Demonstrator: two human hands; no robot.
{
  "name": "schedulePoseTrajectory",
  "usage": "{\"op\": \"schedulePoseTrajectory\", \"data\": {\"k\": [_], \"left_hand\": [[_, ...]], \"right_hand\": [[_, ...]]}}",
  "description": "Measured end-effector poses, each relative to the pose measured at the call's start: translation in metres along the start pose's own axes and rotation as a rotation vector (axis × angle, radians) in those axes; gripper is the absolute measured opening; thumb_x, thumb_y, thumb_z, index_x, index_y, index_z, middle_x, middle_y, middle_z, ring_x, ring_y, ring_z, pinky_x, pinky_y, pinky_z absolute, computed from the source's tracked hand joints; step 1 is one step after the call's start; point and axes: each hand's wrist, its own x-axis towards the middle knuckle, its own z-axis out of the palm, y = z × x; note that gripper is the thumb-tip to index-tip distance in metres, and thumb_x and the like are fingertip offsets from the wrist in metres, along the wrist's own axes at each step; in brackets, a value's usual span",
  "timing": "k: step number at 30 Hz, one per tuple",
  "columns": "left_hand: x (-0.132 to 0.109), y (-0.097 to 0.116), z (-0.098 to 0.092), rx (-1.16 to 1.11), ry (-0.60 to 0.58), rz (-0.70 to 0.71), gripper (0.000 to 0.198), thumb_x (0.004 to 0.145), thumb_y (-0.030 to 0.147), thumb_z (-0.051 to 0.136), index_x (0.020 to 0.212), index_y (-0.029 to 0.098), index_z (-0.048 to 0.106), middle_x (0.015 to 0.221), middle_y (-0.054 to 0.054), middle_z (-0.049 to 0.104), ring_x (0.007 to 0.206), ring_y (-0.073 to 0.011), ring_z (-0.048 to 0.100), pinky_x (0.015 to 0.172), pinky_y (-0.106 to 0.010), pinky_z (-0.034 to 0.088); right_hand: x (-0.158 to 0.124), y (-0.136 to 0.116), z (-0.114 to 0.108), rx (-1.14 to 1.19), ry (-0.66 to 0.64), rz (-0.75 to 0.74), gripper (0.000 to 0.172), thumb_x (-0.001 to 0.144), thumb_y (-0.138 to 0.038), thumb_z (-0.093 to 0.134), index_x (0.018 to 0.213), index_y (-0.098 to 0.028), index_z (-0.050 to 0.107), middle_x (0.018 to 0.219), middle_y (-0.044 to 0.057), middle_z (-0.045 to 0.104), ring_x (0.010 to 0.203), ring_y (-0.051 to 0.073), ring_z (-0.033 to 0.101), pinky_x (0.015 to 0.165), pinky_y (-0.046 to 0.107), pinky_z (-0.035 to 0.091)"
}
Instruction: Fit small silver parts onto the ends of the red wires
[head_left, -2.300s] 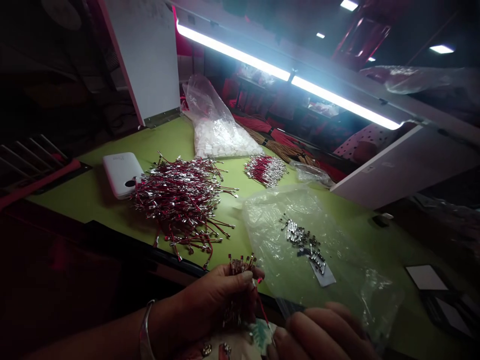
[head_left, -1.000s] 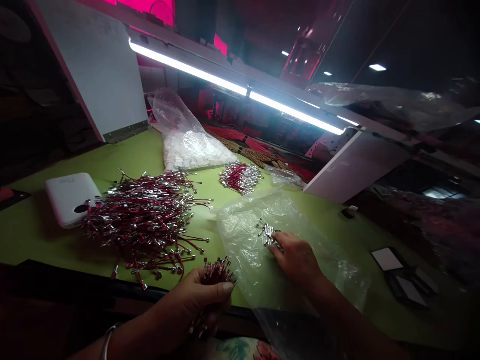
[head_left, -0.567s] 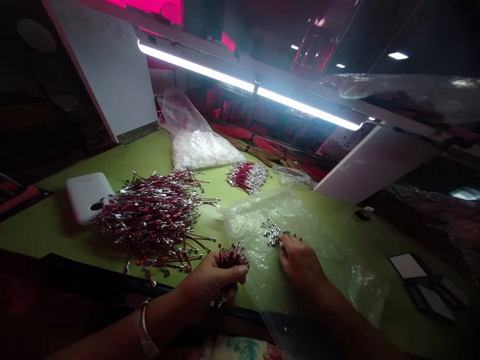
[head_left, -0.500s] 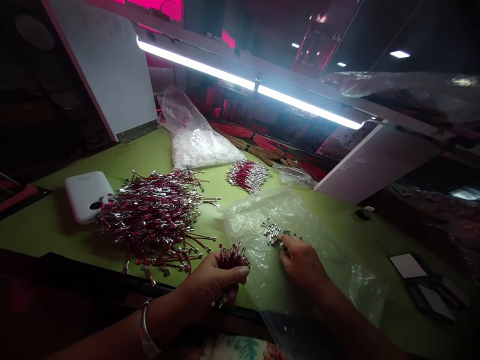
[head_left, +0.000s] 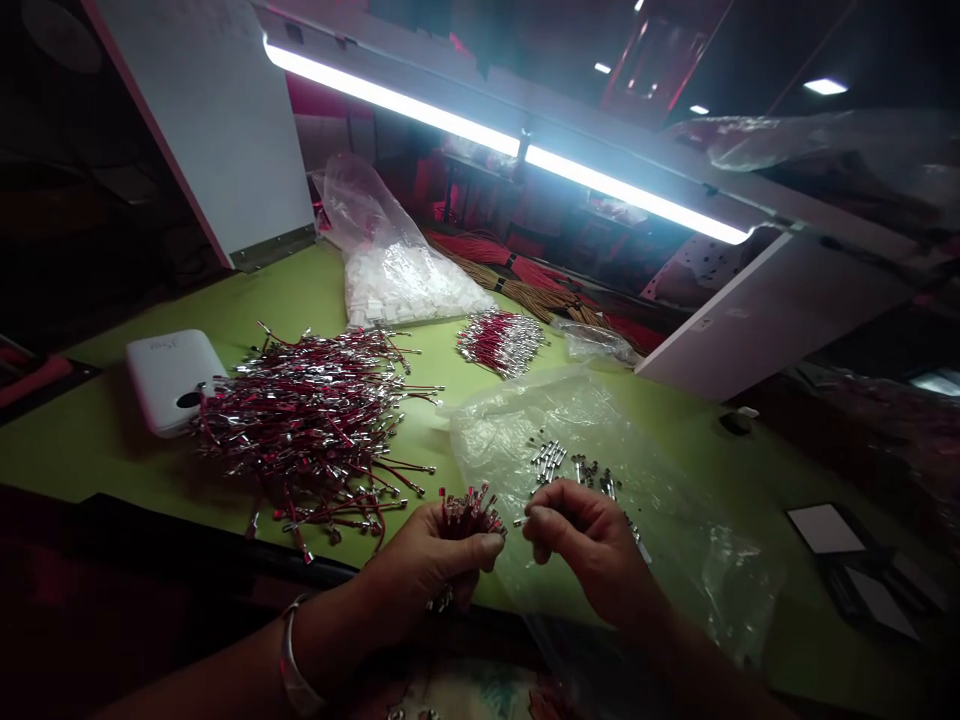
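Observation:
My left hand [head_left: 420, 565] is closed around a bundle of short red wires [head_left: 472, 510] with metal terminals, their ends sticking up above the thumb. To its right, my right hand [head_left: 589, 545] pinches a small silver-tipped piece [head_left: 518, 522] between thumb and fingertips, close to the bundle but apart from it. Several small silver-ended pieces [head_left: 549, 457] lie on a clear plastic bag [head_left: 487, 425] just beyond the right hand. A large loose heap of red wires with terminals [head_left: 300, 420] lies left of my hands.
A white rounded device [head_left: 176, 370] stands beside the heap. At the back are a clear bag of white parts [head_left: 405, 285], a neat stack of terminal wires [head_left: 502, 342] and long wire bundles [head_left: 525, 290]. White panels [head_left: 720, 320] flank the green tabletop [head_left: 277, 290]. Dark-framed cards [head_left: 825, 528] lie right.
My right hand has left the small pieces on the plastic bag and come nearer the left hand, now pinching one piece. The left hand keeps its hold. The view has shifted slightly.

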Motion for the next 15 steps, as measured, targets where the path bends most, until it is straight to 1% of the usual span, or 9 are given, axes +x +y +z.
{"op": "schedulePoseTrajectory", "data": {"k": [2,4,10,11,13,15], "left_hand": [[0.000,0.000,0.000,0.007,-0.005,0.006,0.030,0.071,0.038,0.084,0.074,0.015,0.064,0.056,0.006,0.053,0.038,-0.0041,0.042,0.038,-0.017,0.037],[-0.001,0.000,0.000,0.013,-0.011,0.012,0.031,0.072,0.038,0.084,0.071,0.016,0.062,0.054,0.007,0.051,0.039,-0.0042,0.042,0.038,-0.016,0.036],[-0.003,0.001,-0.002,0.012,-0.051,-0.005,0.029,0.074,0.038,0.081,0.075,0.016,0.063,0.055,0.007,0.051,0.039,-0.0039,0.039,0.038,-0.016,0.033],[-0.004,0.001,-0.002,0.017,-0.056,-0.009,0.028,0.075,0.038,0.081,0.076,0.016,0.064,0.055,0.007,0.051,0.039,-0.0039,0.038,0.038,-0.017,0.032],[-0.005,0.000,-0.002,0.021,-0.059,-0.019,0.027,0.075,0.037,0.080,0.076,0.016,0.063,0.055,0.007,0.051,0.040,-0.0042,0.038,0.039,-0.017,0.030],[-0.006,-0.001,-0.001,0.023,-0.050,-0.031,0.026,0.076,0.037,0.079,0.076,0.016,0.063,0.055,0.007,0.051,0.040,-0.0044,0.035,0.039,-0.018,0.027]], "right_hand": [[-0.004,-0.003,0.009,0.039,-0.020,0.005,0.021,0.088,-0.036,0.068,0.080,-0.017,0.064,0.069,0.000,0.065,0.057,0.012,0.059,0.057,0.023,0.047],[-0.006,-0.004,0.012,0.004,-0.021,-0.012,0.020,0.089,-0.035,0.068,0.079,-0.017,0.065,0.068,-0.001,0.063,0.058,0.011,0.058,0.056,0.023,0.046],[-0.008,-0.001,0.012,0.019,-0.023,0.013,0.023,0.091,-0.035,0.065,0.077,-0.017,0.063,0.068,-0.001,0.062,0.058,0.011,0.056,0.057,0.023,0.046],[-0.008,-0.001,0.011,-0.004,-0.022,0.008,0.022,0.091,-0.035,0.064,0.078,-0.017,0.062,0.069,-0.001,0.062,0.058,0.011,0.056,0.057,0.024,0.046],[-0.010,-0.002,0.009,-0.119,-0.029,-0.032,0.021,0.093,-0.034,0.062,0.079,-0.018,0.062,0.068,-0.001,0.060,0.058,0.012,0.055,0.055,0.024,0.044],[-0.014,-0.004,0.006,-0.308,-0.038,-0.131,0.021,0.095,-0.031,0.058,0.078,-0.019,0.061,0.066,-0.002,0.057,0.058,0.012,0.052,0.055,0.024,0.040]]}}
